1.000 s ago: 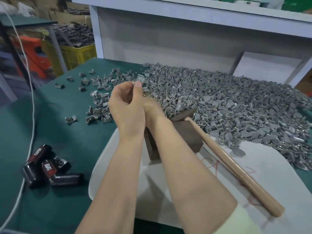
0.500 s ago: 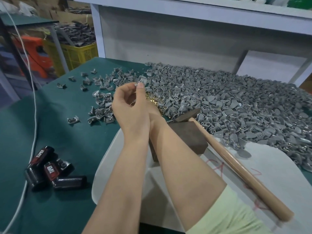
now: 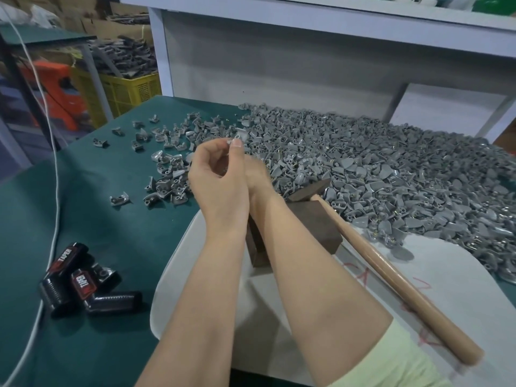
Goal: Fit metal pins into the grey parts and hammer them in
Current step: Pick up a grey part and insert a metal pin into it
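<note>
Left hand (image 3: pixel 220 177), raised above the green table (image 3: pixel 111 241), pinches one grey part (image 3: pixel 236 138) between thumb and fingertips. Right hand (image 3: pixel 258 173) lies just behind it, mostly hidden; its grip cannot be told. Hammer (image 3: pixel 391 273) rests unheld across the brown block (image 3: pixel 318 227) on the white board (image 3: pixel 446 280). Pile of grey parts (image 3: pixel 377 169) spreads far right; black cases (image 3: pixel 81 286) lie near left

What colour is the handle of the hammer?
The hammer handle is light brown wood; the head view shows it.
</note>
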The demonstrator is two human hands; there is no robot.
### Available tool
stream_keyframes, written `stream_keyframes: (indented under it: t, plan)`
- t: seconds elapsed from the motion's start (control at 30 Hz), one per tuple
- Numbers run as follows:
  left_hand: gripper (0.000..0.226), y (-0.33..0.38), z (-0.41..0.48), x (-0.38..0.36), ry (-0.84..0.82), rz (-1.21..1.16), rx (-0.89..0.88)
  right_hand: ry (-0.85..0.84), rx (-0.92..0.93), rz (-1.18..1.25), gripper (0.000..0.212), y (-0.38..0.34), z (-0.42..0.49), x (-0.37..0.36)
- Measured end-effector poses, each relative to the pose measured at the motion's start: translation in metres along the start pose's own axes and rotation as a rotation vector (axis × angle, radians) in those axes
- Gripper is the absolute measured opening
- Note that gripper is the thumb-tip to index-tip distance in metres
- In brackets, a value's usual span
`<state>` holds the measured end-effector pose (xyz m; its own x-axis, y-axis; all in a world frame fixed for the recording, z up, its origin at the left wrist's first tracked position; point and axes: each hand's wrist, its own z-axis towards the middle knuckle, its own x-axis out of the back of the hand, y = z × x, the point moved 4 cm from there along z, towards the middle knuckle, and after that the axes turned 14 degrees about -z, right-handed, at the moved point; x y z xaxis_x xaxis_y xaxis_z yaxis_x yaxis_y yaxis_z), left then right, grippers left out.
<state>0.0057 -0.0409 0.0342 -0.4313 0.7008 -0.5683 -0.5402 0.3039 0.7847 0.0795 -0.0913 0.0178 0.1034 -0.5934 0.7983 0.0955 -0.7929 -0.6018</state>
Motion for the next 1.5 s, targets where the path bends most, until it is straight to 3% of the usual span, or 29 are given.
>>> stream_keyframes:
  t: [0.13,0.27,0.33,0.43,0.53,0.67,0.77,0.9,1.03,1.17,1.37,1.5]
  plan:
    - [0.012,-0.001,-0.001,-0.007,-0.143,0.063,0.000,0.121,-0.091,-0.064,0.016,0.026,-0.004,0.038]
    - [0.014,-0.012,-0.008,-0.016,-0.403,0.280,0.098,0.231,-0.102,0.049,0.021,0.065,-0.032,0.069]
    - [0.012,-0.015,-0.012,-0.018,-0.435,0.332,0.129,0.261,-0.109,0.061,0.021,0.080,-0.044,0.072]
    - [0.009,-0.010,-0.009,-0.014,-0.323,0.306,0.088,0.256,-0.113,0.037,0.012,0.090,-0.054,0.070]
    - [0.013,-0.007,-0.002,-0.003,-0.142,0.130,0.138,0.263,-0.096,-0.016,0.010,0.088,-0.054,0.069]
    - [0.010,-0.011,0.003,0.006,0.064,-0.033,0.232,0.265,-0.045,-0.169,0.017,0.072,-0.048,0.066]
    - [0.012,-0.012,0.003,0.009,0.127,-0.089,0.231,0.195,-0.017,-0.326,0.020,0.057,-0.035,0.053]
    - [0.012,-0.014,0.004,0.010,0.139,-0.118,0.238,0.050,-0.094,-0.593,0.020,0.045,-0.014,0.027]
    - [0.007,-0.015,0.003,0.009,0.149,-0.127,0.259,-0.018,-0.150,-0.672,0.024,0.037,-0.002,0.016]
    - [0.008,-0.017,0.003,0.008,0.142,-0.122,0.271,-0.034,-0.124,-0.667,0.015,0.031,0.006,0.009]
    - [0.008,-0.018,0.003,0.008,0.128,-0.106,0.278,-0.065,-0.106,-0.641,0.031,0.031,0.010,0.003]
    - [0.013,-0.019,0.002,0.003,-0.017,-0.005,0.260,0.104,-0.096,-0.479,0.013,0.036,0.008,0.024]
